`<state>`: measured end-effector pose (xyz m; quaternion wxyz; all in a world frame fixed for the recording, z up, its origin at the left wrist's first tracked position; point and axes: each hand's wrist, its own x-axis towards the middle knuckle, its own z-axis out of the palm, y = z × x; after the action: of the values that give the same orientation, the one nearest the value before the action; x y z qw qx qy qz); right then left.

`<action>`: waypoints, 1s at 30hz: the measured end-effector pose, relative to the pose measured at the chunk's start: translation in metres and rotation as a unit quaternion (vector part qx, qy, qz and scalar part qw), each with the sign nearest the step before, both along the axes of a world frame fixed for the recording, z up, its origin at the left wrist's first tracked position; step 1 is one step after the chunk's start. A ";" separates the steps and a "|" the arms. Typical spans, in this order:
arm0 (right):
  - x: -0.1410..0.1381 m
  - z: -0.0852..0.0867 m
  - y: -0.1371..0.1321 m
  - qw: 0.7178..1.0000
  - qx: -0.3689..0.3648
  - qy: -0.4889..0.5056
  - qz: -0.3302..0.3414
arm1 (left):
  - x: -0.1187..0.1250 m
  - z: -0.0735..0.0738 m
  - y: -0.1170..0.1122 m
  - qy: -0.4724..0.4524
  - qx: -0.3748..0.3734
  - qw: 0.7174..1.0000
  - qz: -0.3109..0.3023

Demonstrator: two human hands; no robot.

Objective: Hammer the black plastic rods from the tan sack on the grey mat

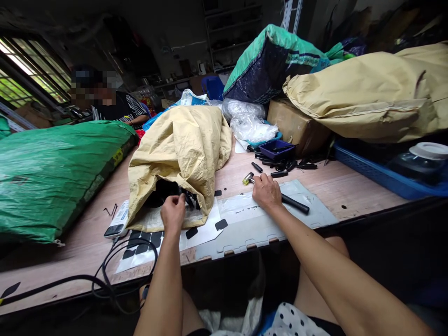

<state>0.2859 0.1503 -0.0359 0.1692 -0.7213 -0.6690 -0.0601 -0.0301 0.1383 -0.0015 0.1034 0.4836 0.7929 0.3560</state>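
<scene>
1. We've got our right hand wrapped around a hammer — its head pokes out past our knuckles, over by the grey sheet.
2. Our left hand is up at the open mouth of the beige sack, fingers curled together beside black pieces inside; whether they pinch one, we can't tell.
3. Beyond the hammer we see loose black rods — scattered near a small purple tray.
4. To our left bulges a green sack, and past it we spot a co-worker.
</scene>
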 end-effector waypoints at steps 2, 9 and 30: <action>0.000 -0.001 0.000 1.000 -0.003 -0.002 0.000 | 0.003 -0.004 -0.028 -0.061 0.088 0.993 0.056; 0.001 -0.002 -0.001 1.000 -0.006 -0.007 0.001 | 0.086 -0.015 -0.080 -0.038 0.157 0.940 -0.300; 0.015 0.022 -0.005 0.993 -0.012 0.121 0.007 | 0.112 -0.032 -0.023 -0.015 -0.011 0.927 -0.374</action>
<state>0.3012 0.1455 -0.0140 0.2404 -0.7207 -0.6492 0.0365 0.0816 0.1152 -0.0334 0.2462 0.7385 0.5568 0.2899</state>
